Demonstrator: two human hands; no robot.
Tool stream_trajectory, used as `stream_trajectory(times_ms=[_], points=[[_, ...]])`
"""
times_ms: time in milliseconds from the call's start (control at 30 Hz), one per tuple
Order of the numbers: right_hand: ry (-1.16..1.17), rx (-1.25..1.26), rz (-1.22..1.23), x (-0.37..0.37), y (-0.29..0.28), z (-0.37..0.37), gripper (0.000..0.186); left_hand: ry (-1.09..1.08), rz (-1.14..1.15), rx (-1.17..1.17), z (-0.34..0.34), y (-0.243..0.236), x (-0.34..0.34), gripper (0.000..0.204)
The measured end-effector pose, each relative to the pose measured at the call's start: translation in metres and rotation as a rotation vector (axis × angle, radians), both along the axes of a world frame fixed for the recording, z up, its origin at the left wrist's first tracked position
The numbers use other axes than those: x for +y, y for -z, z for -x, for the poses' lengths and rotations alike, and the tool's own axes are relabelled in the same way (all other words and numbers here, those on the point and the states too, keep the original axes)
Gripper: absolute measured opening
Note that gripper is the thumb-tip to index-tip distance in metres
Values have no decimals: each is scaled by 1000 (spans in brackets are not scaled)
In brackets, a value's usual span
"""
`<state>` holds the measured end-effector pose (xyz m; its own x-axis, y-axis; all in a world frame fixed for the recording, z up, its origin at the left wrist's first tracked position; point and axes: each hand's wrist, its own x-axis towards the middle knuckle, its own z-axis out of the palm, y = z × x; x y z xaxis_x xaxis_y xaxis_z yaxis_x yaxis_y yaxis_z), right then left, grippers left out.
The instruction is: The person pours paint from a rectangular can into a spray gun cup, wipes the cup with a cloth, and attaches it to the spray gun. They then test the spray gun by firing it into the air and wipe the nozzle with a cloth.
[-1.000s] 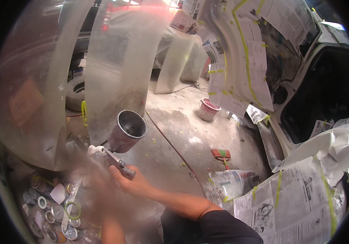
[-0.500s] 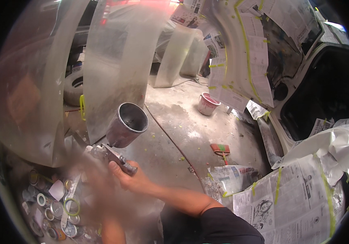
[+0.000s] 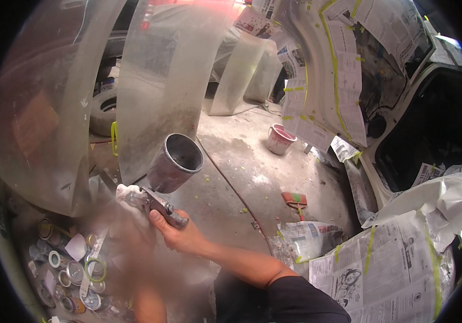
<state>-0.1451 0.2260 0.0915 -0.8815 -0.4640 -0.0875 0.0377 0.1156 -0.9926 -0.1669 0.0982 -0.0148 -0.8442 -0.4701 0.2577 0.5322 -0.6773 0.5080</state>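
My right hand [image 3: 180,231] grips the handle of a metal spray gun [image 3: 161,207] topped by a dark, paint-stained cup [image 3: 174,164]. A white cloth [image 3: 128,195] is at the gun's front end. My left forearm [image 3: 150,307] rises from the lower edge toward that cloth; my left hand [image 3: 136,229] lies under a brownish blur, so its fingers cannot be made out.
Hanging plastic sheets [image 3: 161,75] and a tyre [image 3: 104,121] are left. A bucket [image 3: 280,144], broom head [image 3: 294,200] and hose [image 3: 231,191] lie ahead. Newspaper-masked car panels [image 3: 344,97] and paper [image 3: 371,269] are right; several cans [image 3: 72,274] sit lower left.
The gun, its cup and my right hand have moved slightly up and to the right. The background has shifted a little in the frame.
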Motion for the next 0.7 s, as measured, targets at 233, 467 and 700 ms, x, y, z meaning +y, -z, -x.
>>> stream_trajectory(times_ms=[233, 467, 700], points=[[-3, 14, -22, -1, 2, -2, 55, -239, 363, -195, -13, -17, 2, 37], [-34, 53, -51, -2, -6, -4, 57, -130, -91, -130, -12, -27, 8, 33], [9, 116, -158, 4, -8, 5, 52, 13, 114, -208, -14, -27, -11, 31]])
